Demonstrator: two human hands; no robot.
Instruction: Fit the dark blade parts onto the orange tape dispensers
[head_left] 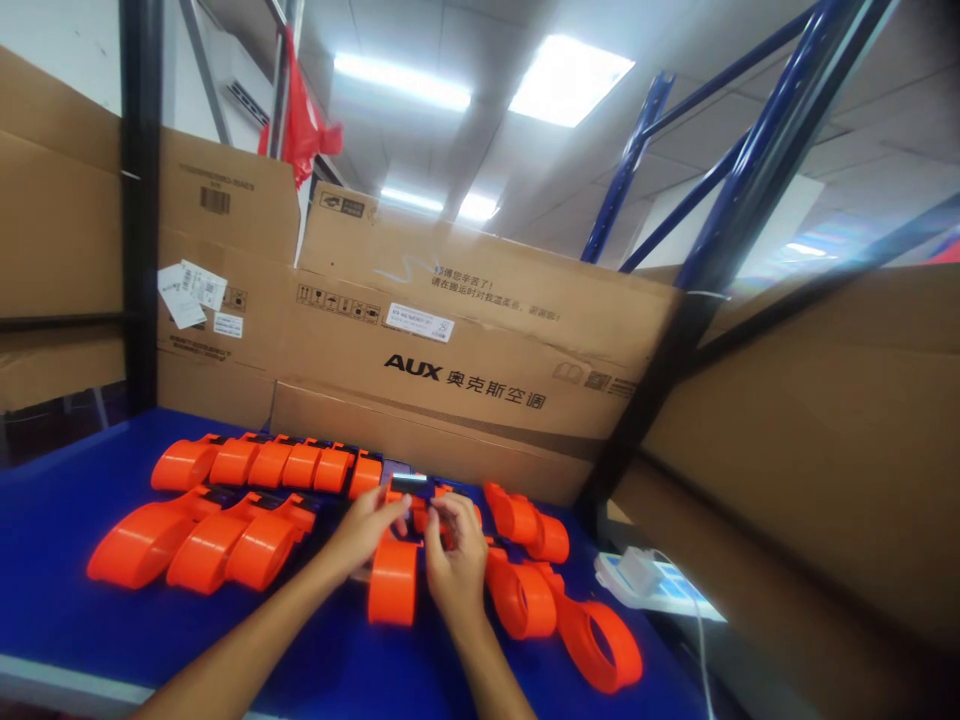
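On the blue table (60, 600) both my hands close on one orange plastic handle piece (392, 583) with a black part at its far end. My left hand (365, 528) pinches its top from the left, and my right hand (454, 560) grips it from the right with fingers curled. Left of my hands lie two rows of the same orange pieces (262, 465), several in each. More orange pieces (559, 600) lie in a loose heap to the right.
Large cardboard boxes, one printed AUX (465, 340), stand along the table's back. A black post (140, 200) rises at the left and blue rack beams (742, 170) at the right. A white charger with a cable (641, 575) lies at the table's right edge.
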